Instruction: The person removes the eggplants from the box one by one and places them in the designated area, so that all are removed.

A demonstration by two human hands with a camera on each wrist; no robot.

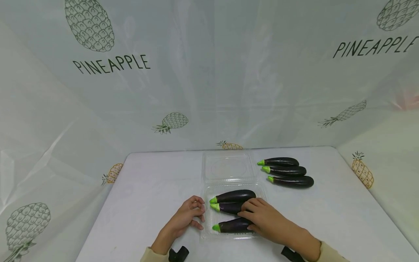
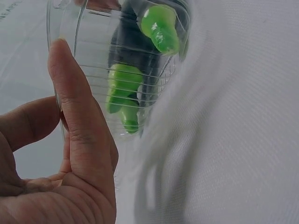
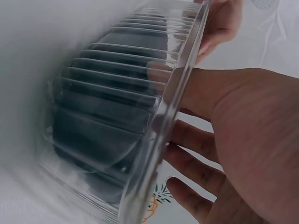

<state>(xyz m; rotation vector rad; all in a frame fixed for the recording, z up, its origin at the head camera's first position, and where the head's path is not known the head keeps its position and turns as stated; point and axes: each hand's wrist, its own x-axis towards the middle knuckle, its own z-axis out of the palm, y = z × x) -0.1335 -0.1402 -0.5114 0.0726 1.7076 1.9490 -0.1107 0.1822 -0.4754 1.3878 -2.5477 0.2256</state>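
In the head view, a clear plastic clamshell box (image 1: pixel 209 234) lies with its lid (image 1: pixel 229 167) folded back. Three dark eggplants with green stem ends lie side by side in its base: a far one (image 1: pixel 234 196), a middle one (image 1: pixel 229 208) and a near one (image 1: pixel 232 225). My right hand (image 1: pixel 266 220) reaches over the right rim and grips the near eggplant by its thick end, which it hides. In the right wrist view, the thumb shows through the ribbed wall. My left hand (image 1: pixel 188 216) touches the left rim, its thumb (image 2: pixel 77 107) stretched along the edge.
Three more eggplants lie in a row at the back right, beside the lid: a back one (image 1: pixel 281 161), a middle one (image 1: pixel 286 171) and a front one (image 1: pixel 292 181). The white table (image 1: pixel 147 182) ends at a pineapple-printed curtain (image 1: pixel 196 72).
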